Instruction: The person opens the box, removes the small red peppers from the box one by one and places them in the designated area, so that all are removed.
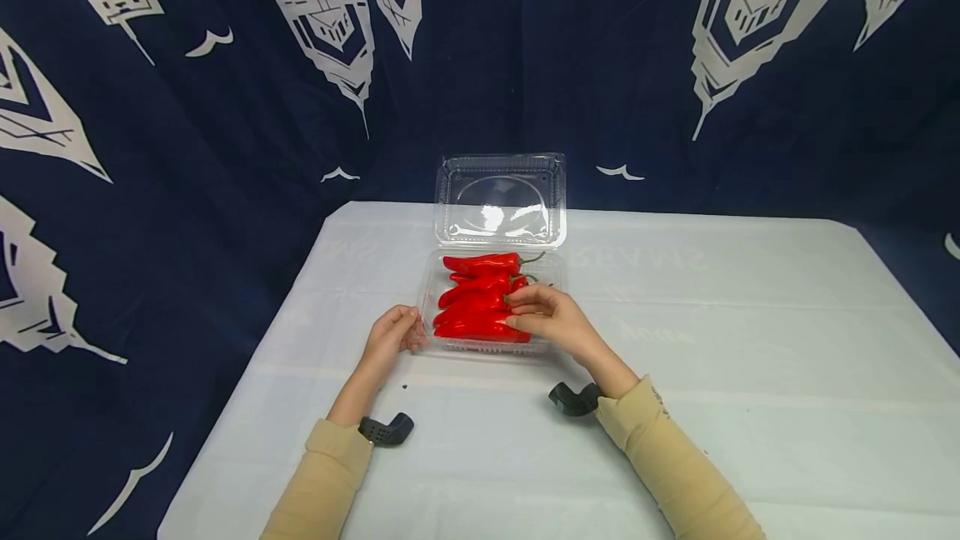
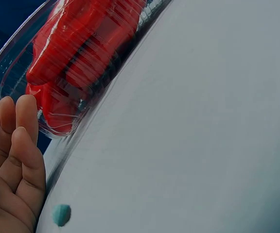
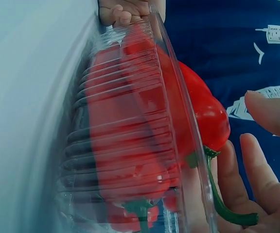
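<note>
A clear plastic clamshell box (image 1: 557, 273) stands on the table with its lid (image 1: 498, 202) tipped up at the back. Several red peppers (image 1: 476, 311) with green stems lie packed inside. My left hand (image 1: 396, 333) rests with fairly straight fingers (image 2: 26, 121) against the box's front left corner (image 2: 57, 124). My right hand (image 1: 546, 317) is at the stem ends on the box's right side. There its fingers (image 3: 256, 174) lie under one green stem (image 3: 222, 206) of a pepper (image 3: 205, 111) that rises above the rim, and the thumb stands slightly off.
The table wears a white cloth (image 1: 750, 340), with bare room to the right and in front of the box. A dark blue curtain (image 1: 187, 148) printed with white buildings hangs close behind and on the left. Black wrist camera mounts (image 1: 386, 429) sit on both forearms.
</note>
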Motion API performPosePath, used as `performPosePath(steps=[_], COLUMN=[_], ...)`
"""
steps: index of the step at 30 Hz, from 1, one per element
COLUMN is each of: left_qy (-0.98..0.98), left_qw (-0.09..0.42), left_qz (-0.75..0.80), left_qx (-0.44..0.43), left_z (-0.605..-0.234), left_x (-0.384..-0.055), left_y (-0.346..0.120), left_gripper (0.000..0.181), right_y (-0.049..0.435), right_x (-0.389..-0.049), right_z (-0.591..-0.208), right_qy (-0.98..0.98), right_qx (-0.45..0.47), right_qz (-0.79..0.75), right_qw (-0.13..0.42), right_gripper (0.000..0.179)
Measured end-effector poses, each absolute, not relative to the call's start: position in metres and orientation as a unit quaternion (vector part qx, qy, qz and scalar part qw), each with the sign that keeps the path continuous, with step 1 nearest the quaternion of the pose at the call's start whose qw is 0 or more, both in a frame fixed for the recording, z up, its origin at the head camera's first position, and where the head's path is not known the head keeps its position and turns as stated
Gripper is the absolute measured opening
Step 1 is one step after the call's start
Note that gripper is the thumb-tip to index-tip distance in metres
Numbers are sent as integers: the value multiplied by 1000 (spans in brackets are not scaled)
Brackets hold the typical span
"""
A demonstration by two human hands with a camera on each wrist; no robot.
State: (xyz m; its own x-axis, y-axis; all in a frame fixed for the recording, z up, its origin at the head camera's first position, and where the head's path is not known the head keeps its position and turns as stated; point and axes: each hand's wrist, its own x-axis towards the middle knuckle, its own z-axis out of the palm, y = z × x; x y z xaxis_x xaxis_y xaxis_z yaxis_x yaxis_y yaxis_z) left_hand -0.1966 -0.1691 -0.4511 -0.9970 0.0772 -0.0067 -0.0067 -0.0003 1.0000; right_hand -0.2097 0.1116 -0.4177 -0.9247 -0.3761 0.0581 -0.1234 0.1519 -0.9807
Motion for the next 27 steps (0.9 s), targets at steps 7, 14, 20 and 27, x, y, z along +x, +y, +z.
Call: performPosePath(steps=[7, 14, 20, 27], left_qy=[707, 707, 710, 714], left_qw=[27, 26, 26, 28], left_qz=[707, 707, 703, 699], left_qx=[28, 28, 28, 28], left_z=[-451, -452, -452, -454], left_x=[-197, -197, -197, -198], left_y=[-169, -170, -169, -170], left_gripper=[17, 17, 17, 18], right_y=[111, 111, 111, 111], right_x=[-211, -211, -212, -212], right_z=[-420, -421, -423, -423], right_qy=[761, 758, 762, 773], right_qx=[-174, -191, -196, -205], right_qz=[-617, -615, -608, -590], right_qw=[102, 106, 110, 108], right_gripper=[40, 42, 45, 45])
